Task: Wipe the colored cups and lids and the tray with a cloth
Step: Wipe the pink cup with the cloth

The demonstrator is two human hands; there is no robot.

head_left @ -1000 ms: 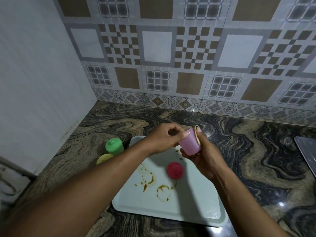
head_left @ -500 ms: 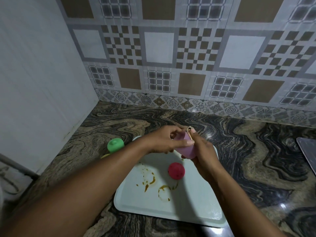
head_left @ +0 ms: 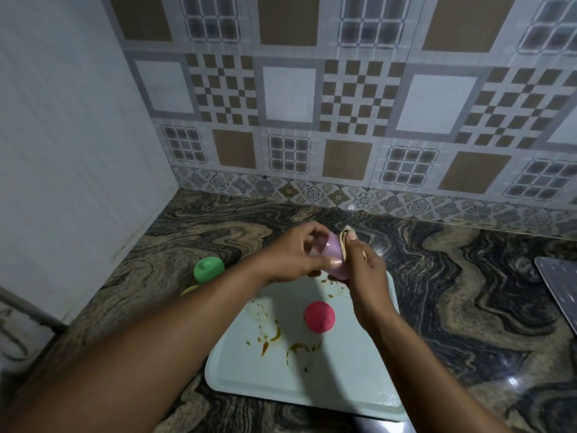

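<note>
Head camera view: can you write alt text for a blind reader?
A person's left hand holds a lilac cup while the right hand presses a cloth against it, above a stained white tray bearing a red cup; a green cup stands on the counter.

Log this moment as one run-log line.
left hand: holds purple cup | right hand: presses cloth on it | tray: stained, holds red cup | green cup: beside tray

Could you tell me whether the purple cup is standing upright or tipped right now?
Tipped. The purple cup is held slantwise above the tray by the left hand, right hand pressing cloth to it.
</note>
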